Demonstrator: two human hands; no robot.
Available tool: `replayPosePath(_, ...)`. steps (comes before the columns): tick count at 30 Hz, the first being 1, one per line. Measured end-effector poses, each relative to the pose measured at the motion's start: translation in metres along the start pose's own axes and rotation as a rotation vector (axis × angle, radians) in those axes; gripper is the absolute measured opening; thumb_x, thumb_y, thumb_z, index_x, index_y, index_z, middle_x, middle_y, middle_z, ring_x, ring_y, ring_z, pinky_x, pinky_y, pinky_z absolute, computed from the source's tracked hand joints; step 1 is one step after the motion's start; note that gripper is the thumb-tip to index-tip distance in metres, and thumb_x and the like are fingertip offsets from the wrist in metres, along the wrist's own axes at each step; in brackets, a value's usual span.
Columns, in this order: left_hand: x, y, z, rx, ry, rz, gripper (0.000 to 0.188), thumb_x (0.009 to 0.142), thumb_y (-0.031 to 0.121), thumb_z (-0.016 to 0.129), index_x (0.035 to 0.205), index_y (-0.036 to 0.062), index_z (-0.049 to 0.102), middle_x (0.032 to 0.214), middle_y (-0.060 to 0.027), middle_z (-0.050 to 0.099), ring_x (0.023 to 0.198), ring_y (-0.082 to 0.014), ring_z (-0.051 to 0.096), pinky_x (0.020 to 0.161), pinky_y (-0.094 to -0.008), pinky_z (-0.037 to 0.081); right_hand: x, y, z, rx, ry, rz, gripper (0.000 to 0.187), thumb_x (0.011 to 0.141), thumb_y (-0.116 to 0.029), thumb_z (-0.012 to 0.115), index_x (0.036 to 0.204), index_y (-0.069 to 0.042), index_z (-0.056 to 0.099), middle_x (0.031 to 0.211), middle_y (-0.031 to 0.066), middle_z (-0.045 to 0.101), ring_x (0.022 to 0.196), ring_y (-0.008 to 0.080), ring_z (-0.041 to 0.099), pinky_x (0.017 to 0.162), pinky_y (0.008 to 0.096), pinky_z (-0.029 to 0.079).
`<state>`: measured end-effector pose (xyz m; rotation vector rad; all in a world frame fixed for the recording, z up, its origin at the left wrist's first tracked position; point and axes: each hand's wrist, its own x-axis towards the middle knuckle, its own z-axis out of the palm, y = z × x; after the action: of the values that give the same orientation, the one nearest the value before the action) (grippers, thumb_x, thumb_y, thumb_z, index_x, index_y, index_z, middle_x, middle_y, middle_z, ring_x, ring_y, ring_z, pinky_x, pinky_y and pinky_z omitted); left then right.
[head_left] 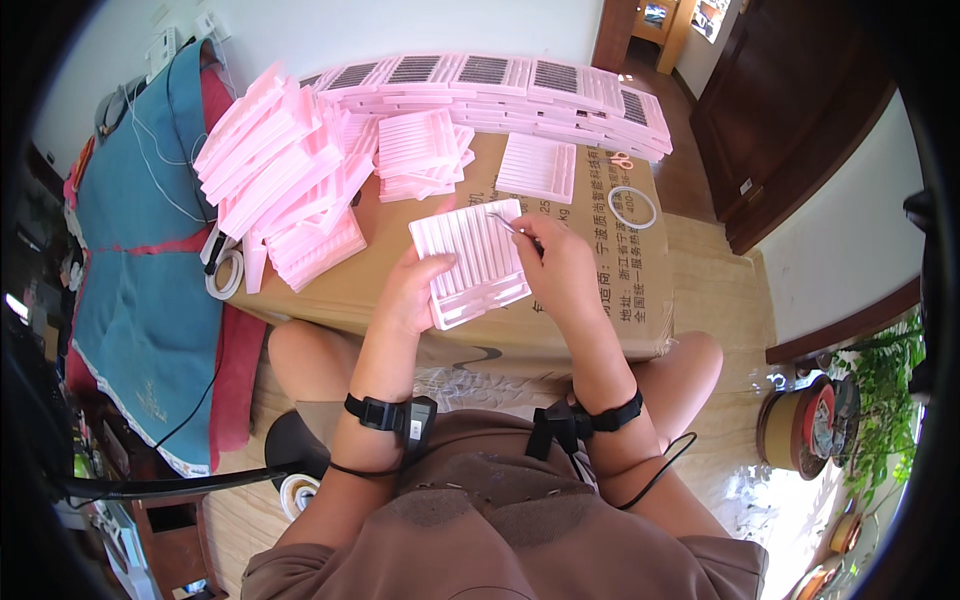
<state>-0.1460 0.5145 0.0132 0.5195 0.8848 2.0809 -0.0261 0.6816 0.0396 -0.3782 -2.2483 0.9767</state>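
My left hand is closed on the left edge of a pale pink plastic tray with long parallel grooves, its thumb on the top face. The tray is tilted above the cardboard box. My right hand pinches a pair of thin dark tweezers, tips at the tray's upper right edge. Whether the tips grip anything is too small to tell. Just beyond, another grooved pink tray lies flat on the box, and a short stack of them sits to its left.
A large cardboard box serves as the work surface. Pink trays are heaped at left; stacked trays with dark strips line the back. Orange-handled scissors and a white ring lie at right, a tape roll at left.
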Motion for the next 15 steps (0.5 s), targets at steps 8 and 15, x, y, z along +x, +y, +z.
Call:
replayPosePath(8, -0.0008, -0.0046, 0.0023, 0.025, -0.038, 0.017, 0.080, 0.086, -0.003, 0.052, 0.162, 0.0081, 0.027, 0.145, -0.0172, 0.054, 0.128, -0.0289, 0.058, 0.108, -0.0437, 0.048, -0.0028, -0.0032, 0.0070, -0.122, 0.069, -0.015, 0.012, 0.091, -0.011, 0.068, 0.100, -0.004, 0.072, 0.089, 0.0141, 0.070, 0.072, 0.0310, 0.068, 0.065, 0.0381, 0.053)
replayPosePath(15, -0.0021, -0.0037, 0.0032, 0.005, -0.057, 0.008, 0.079, 0.086, -0.003, 0.052, 0.161, 0.0062, 0.027, 0.146, -0.0178, 0.053, 0.129, -0.0294, 0.057, 0.109, -0.0438, 0.047, -0.0062, -0.0013, 0.0059, -0.090, 0.035, 0.011, 0.009, 0.090, -0.016, 0.067, 0.092, -0.008, 0.072, 0.085, 0.0108, 0.070, 0.076, 0.0331, 0.069, 0.066, 0.0435, 0.054)
